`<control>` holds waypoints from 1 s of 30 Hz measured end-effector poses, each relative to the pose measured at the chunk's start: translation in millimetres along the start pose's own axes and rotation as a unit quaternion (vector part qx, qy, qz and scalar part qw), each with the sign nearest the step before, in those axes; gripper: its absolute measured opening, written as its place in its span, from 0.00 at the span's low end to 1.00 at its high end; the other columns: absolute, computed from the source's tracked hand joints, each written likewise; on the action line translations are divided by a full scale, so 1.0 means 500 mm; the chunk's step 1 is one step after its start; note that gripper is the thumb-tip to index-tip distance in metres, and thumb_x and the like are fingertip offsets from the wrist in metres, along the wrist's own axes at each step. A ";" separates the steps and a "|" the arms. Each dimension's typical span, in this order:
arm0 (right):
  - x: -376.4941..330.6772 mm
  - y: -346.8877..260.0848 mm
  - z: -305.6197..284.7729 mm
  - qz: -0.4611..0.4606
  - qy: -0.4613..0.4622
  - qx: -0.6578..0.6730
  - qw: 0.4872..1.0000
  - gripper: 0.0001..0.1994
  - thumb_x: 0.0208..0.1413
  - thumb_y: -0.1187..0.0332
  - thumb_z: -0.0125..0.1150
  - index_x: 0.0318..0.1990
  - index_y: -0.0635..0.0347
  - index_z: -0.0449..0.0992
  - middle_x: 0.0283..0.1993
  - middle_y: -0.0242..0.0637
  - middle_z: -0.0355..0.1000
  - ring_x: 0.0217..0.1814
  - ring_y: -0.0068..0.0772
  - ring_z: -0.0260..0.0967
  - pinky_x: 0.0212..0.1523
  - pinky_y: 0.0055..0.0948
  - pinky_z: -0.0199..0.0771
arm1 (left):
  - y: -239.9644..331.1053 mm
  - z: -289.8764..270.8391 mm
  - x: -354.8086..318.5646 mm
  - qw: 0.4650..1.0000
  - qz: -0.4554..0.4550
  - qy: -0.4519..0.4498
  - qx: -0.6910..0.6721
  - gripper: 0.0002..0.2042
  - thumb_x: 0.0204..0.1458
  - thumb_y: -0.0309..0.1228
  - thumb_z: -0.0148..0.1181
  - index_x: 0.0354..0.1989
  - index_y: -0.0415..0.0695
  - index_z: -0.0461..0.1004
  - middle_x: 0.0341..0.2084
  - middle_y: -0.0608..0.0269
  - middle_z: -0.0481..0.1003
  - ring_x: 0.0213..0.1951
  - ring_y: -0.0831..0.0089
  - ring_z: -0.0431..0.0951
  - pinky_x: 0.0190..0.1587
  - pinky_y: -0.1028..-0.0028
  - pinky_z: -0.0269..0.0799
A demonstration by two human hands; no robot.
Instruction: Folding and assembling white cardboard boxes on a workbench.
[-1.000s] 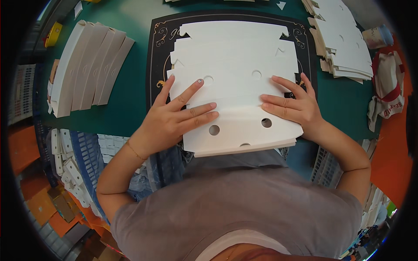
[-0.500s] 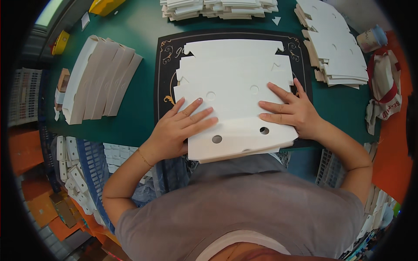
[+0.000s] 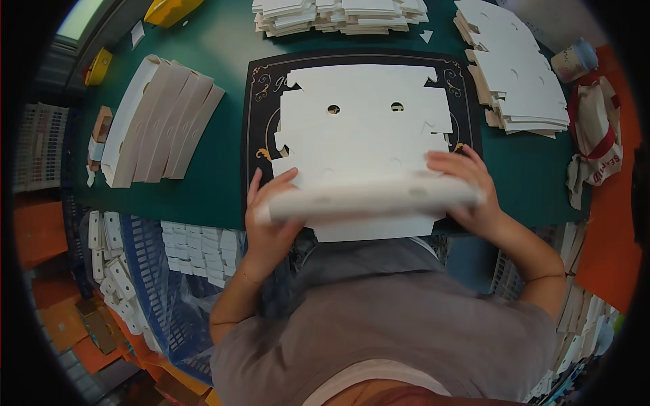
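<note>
Both my hands hold a white cardboard box blank (image 3: 369, 198), its near part raised into a narrow strip that is smeared by motion. At its left end is my left hand (image 3: 265, 230), closed round the edge with the thumb underneath. My right hand (image 3: 474, 189) grips the other end, fingers over the top. Beneath and beyond lie flat white blanks (image 3: 365, 139), with two round holes and notched side edges. They rest on a black mat (image 3: 256, 111) with gold scrollwork. How far the held blank is folded cannot be made out through the blur.
Several folded white cartons (image 3: 166, 122) stand at the left of the green table (image 3: 227, 54). Stacks of blanks lie at the back (image 3: 338, 19) and right (image 3: 521, 78), near a lidded cup (image 3: 574, 62) and a cloth bag (image 3: 601, 128). Below left is a blue basket (image 3: 152, 264).
My hands lay spread flat on the top blank. Now they have closed on its two sides and lifted it into a strip toward me, uncovering the blank with holes underneath.
</note>
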State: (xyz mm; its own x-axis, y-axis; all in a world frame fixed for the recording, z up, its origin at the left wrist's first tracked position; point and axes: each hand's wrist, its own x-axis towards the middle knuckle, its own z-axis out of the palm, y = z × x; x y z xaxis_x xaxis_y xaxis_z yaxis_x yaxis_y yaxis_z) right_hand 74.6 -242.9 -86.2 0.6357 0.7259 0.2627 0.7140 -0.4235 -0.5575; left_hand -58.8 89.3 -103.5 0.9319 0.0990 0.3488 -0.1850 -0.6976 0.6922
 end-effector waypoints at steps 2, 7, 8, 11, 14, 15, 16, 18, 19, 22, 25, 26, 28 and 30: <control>0.024 0.014 0.030 0.074 0.057 0.070 0.993 0.18 0.44 0.66 0.76 0.41 0.60 0.77 0.49 0.39 0.75 0.45 0.40 0.71 0.47 0.38 0.71 | 0.022 0.027 0.003 0.990 -0.131 0.057 -0.003 0.15 0.42 0.35 0.76 0.34 0.44 0.77 0.32 0.65 0.75 0.42 0.61 0.74 0.61 0.55 0.58; 0.056 0.027 0.027 0.082 0.048 0.002 0.995 0.19 0.39 0.63 0.80 0.37 0.59 0.77 0.42 0.34 0.73 0.48 0.41 0.67 0.45 0.38 0.70 | 0.034 0.035 0.024 0.983 -0.096 0.073 0.142 0.16 0.39 0.33 0.78 0.32 0.44 0.77 0.38 0.63 0.72 0.49 0.62 0.67 0.52 0.63 0.61; 0.057 0.028 0.019 0.082 0.025 0.004 0.996 0.21 0.39 0.63 0.80 0.39 0.58 0.78 0.44 0.35 0.73 0.52 0.43 0.66 0.50 0.40 0.68 | 0.032 0.033 0.020 0.982 -0.094 0.077 0.144 0.16 0.39 0.33 0.78 0.32 0.44 0.77 0.38 0.63 0.72 0.49 0.62 0.67 0.52 0.63 0.61; 0.067 0.042 -0.029 0.044 -0.037 0.038 0.998 0.26 0.38 0.62 0.79 0.47 0.58 0.78 0.52 0.38 0.72 0.62 0.47 0.62 0.62 0.43 0.61 | 0.023 0.021 0.006 0.994 -0.041 0.089 0.046 0.14 0.35 0.28 0.78 0.31 0.44 0.80 0.42 0.64 0.74 0.53 0.58 0.67 0.53 0.63 0.65; 0.080 0.068 -0.109 -0.016 -0.150 0.133 0.980 0.33 0.39 0.62 0.77 0.58 0.57 0.74 0.63 0.42 0.68 0.73 0.50 0.54 0.71 0.47 0.51 | 0.007 -0.008 -0.032 0.997 0.019 0.034 0.071 0.14 0.34 0.22 0.74 0.32 0.52 0.85 0.42 0.70 0.79 0.54 0.58 0.71 0.55 0.64 0.67; 0.089 0.074 -0.133 -0.034 -0.219 0.194 0.956 0.37 0.41 0.62 0.76 0.63 0.56 0.71 0.69 0.43 0.64 0.77 0.50 0.48 0.74 0.48 0.45 | 0.002 -0.012 -0.046 0.996 0.038 0.018 0.083 0.15 0.33 0.21 0.72 0.32 0.55 0.86 0.42 0.72 0.80 0.54 0.58 0.72 0.56 0.64 0.67; 0.100 0.076 -0.155 -0.026 -0.227 0.188 0.955 0.40 0.43 0.60 0.73 0.67 0.57 0.67 0.73 0.43 0.60 0.80 0.47 0.45 0.75 0.52 0.42 | 0.005 -0.015 -0.049 0.997 0.041 0.014 0.068 0.17 0.30 0.17 0.68 0.30 0.53 0.86 0.40 0.68 0.82 0.54 0.56 0.71 0.55 0.62 0.70; 0.124 0.072 -0.154 0.089 -0.172 0.198 0.961 0.36 0.46 0.59 0.72 0.65 0.57 0.69 0.70 0.43 0.63 0.75 0.44 0.55 0.73 0.50 0.50 | 0.005 -0.018 -0.057 0.996 0.039 0.011 0.076 0.18 0.30 0.18 0.68 0.31 0.53 0.86 0.39 0.68 0.82 0.53 0.56 0.71 0.54 0.63 0.71; 0.151 0.055 -0.148 0.143 -0.154 0.166 0.963 0.35 0.48 0.59 0.71 0.65 0.58 0.69 0.69 0.43 0.64 0.73 0.42 0.58 0.72 0.48 0.53 | 0.003 -0.018 -0.063 0.995 0.042 0.021 0.087 0.18 0.29 0.18 0.68 0.32 0.53 0.86 0.39 0.68 0.82 0.52 0.57 0.72 0.53 0.63 0.71; 0.196 0.077 -0.085 0.048 -0.146 0.121 0.981 0.34 0.51 0.55 0.71 0.64 0.58 0.70 0.65 0.44 0.68 0.69 0.41 0.63 0.68 0.39 0.60 | 0.005 -0.007 -0.053 0.986 0.090 0.084 0.110 0.18 0.30 0.18 0.68 0.32 0.53 0.87 0.39 0.68 0.82 0.51 0.59 0.72 0.51 0.64 0.71; 0.255 0.067 -0.044 0.061 -0.179 0.138 0.972 0.33 0.52 0.52 0.72 0.62 0.59 0.71 0.61 0.45 0.71 0.63 0.39 0.66 0.63 0.34 0.65 | 0.018 -0.003 -0.041 0.970 0.129 0.146 0.145 0.14 0.34 0.24 0.71 0.33 0.55 0.86 0.40 0.72 0.81 0.46 0.63 0.74 0.51 0.64 0.68; 0.273 0.066 -0.037 0.084 -0.202 0.155 0.963 0.33 0.51 0.51 0.72 0.61 0.59 0.72 0.58 0.45 0.73 0.59 0.38 0.68 0.59 0.32 0.68 | 0.018 -0.007 -0.036 0.969 0.131 0.150 0.149 0.14 0.34 0.24 0.71 0.33 0.55 0.86 0.40 0.72 0.81 0.46 0.63 0.74 0.51 0.64 0.68; 0.293 0.063 -0.038 0.084 -0.229 0.132 0.961 0.31 0.51 0.52 0.73 0.59 0.60 0.74 0.54 0.44 0.74 0.54 0.35 0.68 0.55 0.31 0.69 | 0.021 -0.014 -0.024 0.974 0.146 0.094 0.144 0.16 0.34 0.23 0.71 0.35 0.55 0.86 0.42 0.71 0.81 0.47 0.62 0.74 0.52 0.62 0.68; 0.309 0.060 -0.042 0.121 -0.280 0.137 0.942 0.25 0.50 0.54 0.74 0.51 0.60 0.79 0.43 0.38 0.76 0.43 0.31 0.68 0.47 0.28 0.69 | 0.015 -0.029 -0.013 0.980 0.142 0.032 0.138 0.16 0.34 0.23 0.71 0.35 0.54 0.86 0.43 0.71 0.81 0.48 0.62 0.74 0.53 0.61 0.68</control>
State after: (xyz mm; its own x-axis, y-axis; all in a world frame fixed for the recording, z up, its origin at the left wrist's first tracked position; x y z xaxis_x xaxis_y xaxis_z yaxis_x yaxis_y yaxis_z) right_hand 200.3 -154.8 -45.7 0.4612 0.8303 -0.3129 0.4157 -0.5137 -0.7505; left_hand -70.6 93.9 -91.6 0.8321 -0.0885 0.5475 -0.3340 -0.8680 0.3674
